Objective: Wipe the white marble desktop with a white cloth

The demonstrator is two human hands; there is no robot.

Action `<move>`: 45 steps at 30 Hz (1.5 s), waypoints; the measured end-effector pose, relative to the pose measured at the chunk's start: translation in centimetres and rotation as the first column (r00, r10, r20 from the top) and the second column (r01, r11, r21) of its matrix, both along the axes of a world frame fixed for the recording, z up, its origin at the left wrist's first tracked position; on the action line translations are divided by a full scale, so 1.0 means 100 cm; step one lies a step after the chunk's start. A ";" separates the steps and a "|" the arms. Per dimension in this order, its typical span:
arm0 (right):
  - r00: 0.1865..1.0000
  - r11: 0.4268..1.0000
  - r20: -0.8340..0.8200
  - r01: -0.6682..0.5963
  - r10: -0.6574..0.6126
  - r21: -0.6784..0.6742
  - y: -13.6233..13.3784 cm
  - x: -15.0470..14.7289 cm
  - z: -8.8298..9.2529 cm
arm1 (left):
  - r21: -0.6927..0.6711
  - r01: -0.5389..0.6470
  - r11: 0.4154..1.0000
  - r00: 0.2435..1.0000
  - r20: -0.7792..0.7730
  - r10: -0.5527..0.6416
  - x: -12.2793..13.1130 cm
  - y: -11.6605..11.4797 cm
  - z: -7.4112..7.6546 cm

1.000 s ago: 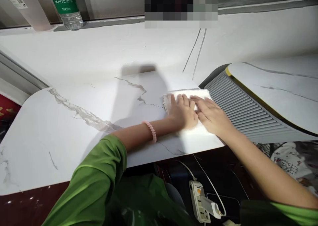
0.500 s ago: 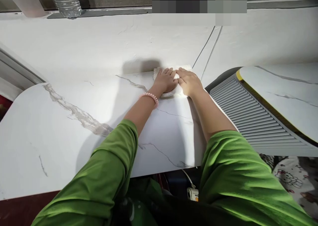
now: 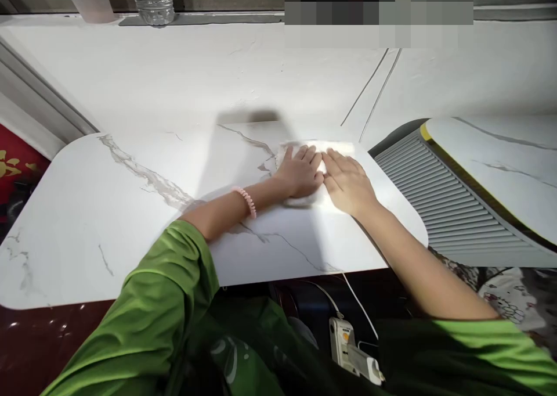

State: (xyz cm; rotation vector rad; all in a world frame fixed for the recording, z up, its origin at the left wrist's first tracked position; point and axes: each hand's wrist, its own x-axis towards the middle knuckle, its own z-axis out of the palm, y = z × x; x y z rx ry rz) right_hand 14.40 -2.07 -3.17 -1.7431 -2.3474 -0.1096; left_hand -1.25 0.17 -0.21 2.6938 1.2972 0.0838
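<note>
A white cloth (image 3: pixel 342 147) lies flat on the white marble-patterned table (image 3: pixel 143 233), near the wall. My left hand (image 3: pixel 301 172) rests palm down on the cloth's left part, fingers stretched out and pointing away from me. Beside it, my right hand (image 3: pixel 348 181) presses flat on the cloth's right part, its fingers also extended. The two hands nearly meet at the thumbs. A pink coiled band (image 3: pixel 246 201) circles my left wrist. Most of the cloth's middle is hidden beneath my hands.
A plastic bottle (image 3: pixel 153 4) and a pale translucent cup (image 3: pixel 90 0) stand on the window ledge. To the right is a grey ribbed cabinet (image 3: pixel 418 187) with a marble-patterned top. Below the table's front edge hangs a power strip (image 3: pixel 343 341). Two thin cables (image 3: pixel 379 91) run down the wall.
Both hands and the cloth have moved back from the wall, toward me. The hands remain flat on the cloth. The camera view has shifted, showing more of the table's left end.
</note>
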 end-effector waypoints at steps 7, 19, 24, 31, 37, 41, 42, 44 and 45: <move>0.983 0.983 0.016 -0.181 0.180 0.015 -0.120 -0.036 0.013 | 0.038 0.016 0.999 1.000 0.006 -0.016 -0.042 -0.116 0.000; 0.988 0.988 0.024 -0.155 0.155 0.025 -0.040 -0.043 0.007 | -0.003 -0.031 1.000 0.999 0.014 0.031 -0.049 -0.052 0.001; 0.982 0.983 0.013 -0.186 0.186 0.003 0.054 -0.048 0.007 | -0.023 -0.137 0.990 0.990 0.015 0.137 -0.051 0.030 -0.002; 0.983 0.984 -0.047 -0.174 0.175 0.027 0.128 -0.049 -0.001 | 0.011 -0.193 0.981 0.980 0.051 0.192 -0.051 0.094 -0.006; 0.981 0.982 -0.043 -0.185 0.187 0.044 0.128 -0.046 -0.004 | 0.018 -0.200 0.980 0.978 0.059 0.199 -0.050 0.096 -0.010; 0.981 0.981 -0.023 -0.193 0.194 0.034 0.113 -0.051 0.001 | -0.009 -0.224 0.975 0.973 0.053 0.224 -0.052 0.080 -0.008; 0.980 0.980 -0.013 -0.197 0.197 0.029 0.107 -0.053 0.002 | -0.015 -0.224 0.974 0.973 0.050 0.225 -0.054 0.073 -0.007; 0.979 0.979 0.011 -0.201 0.201 0.020 0.090 -0.057 0.003 | -0.019 -0.216 0.976 0.975 0.046 0.217 -0.059 0.055 -0.005; 0.979 0.979 0.023 -0.201 0.200 0.018 0.078 -0.059 0.002 | -0.020 -0.204 0.979 0.978 0.046 0.205 -0.062 0.044 -0.004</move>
